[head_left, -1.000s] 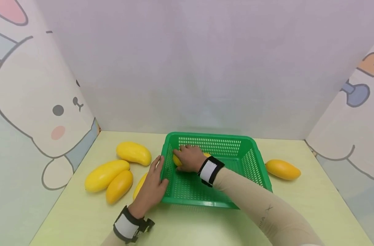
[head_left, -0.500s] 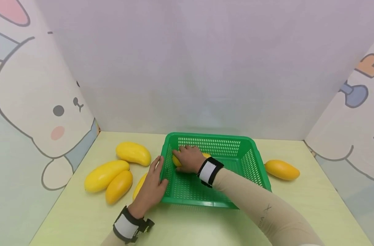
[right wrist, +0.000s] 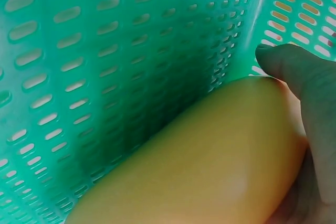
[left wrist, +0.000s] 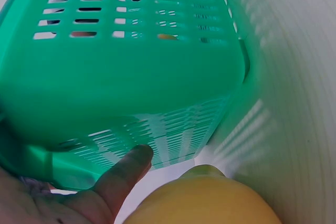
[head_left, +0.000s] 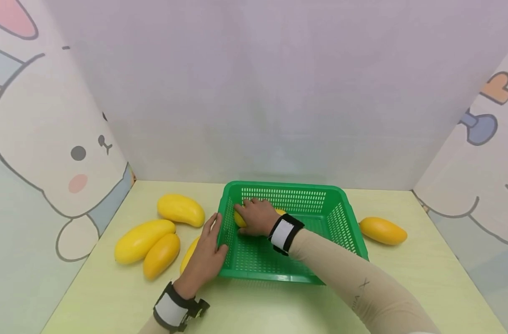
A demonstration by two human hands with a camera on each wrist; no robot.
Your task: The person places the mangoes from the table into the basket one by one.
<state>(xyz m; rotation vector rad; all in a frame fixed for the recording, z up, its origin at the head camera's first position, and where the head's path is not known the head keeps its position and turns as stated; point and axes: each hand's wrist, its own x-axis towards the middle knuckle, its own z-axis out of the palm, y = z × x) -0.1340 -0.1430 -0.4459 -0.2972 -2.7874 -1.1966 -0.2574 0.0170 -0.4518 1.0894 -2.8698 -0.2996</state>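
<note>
My right hand (head_left: 259,217) reaches into the green plastic basket (head_left: 279,277) and grips a yellow mango (right wrist: 210,156) in its far left corner. The right wrist view shows the thumb (right wrist: 294,66) along one end of that mango, close to the slotted wall. Part of the mango is covered by my hand in the head view. My left hand (head_left: 203,260) lies with fairly straight fingers against the outside of the basket's left wall. Beneath that hand, another mango (head_left: 189,254) is partly hidden; the left wrist view shows a mango's rounded end (left wrist: 202,203) beside the basket.
Left of the basket lie several mangoes: one at the back (head_left: 180,209), a large yellow one (head_left: 143,241) and a smaller orange-yellow one (head_left: 162,256). A single mango (head_left: 383,230) rests on the table (head_left: 429,287) to the right. Cartoon-printed walls (head_left: 41,139) stand at the sides.
</note>
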